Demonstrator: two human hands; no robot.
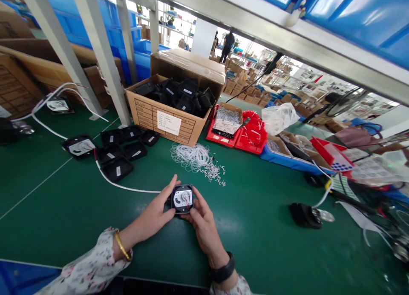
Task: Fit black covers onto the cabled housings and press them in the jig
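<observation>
A: From the head view: gripping what, and where?

B: Gripping a small square black fan (182,199), well in front of the cardboard box (174,103) and seemingly lifted just off the green mat (64,210). Pinched at its left edge by the left hand (153,216), thumb on top, fingers half curled beneath. Cradled at its right and lower edge by the right hand (203,222), fingers bent round the frame, not clenched.

A: Why by the edges?

B: Probably to keep the labelled hub face up and uncovered, with the thin red lead free across it.

A: And lying between there and the box?

B: Loose fans (118,152) laid flat in a cluster, left-front of the box, seemingly for easy reach. White cable (128,186) curving from that cluster toward the left hand. Straight in front of the box, a tangle of white ties (191,154), with small metal pins (214,173) spilling toward the hands.

A: Room to move?

B: Plenty of bare mat left-front of the box, and far right-front too, short of a black rounded device (305,215). Tight to the right of the box: red trays (252,135) touching one another. Close on the side farthest from the box: mat edge just under the forearms.
</observation>
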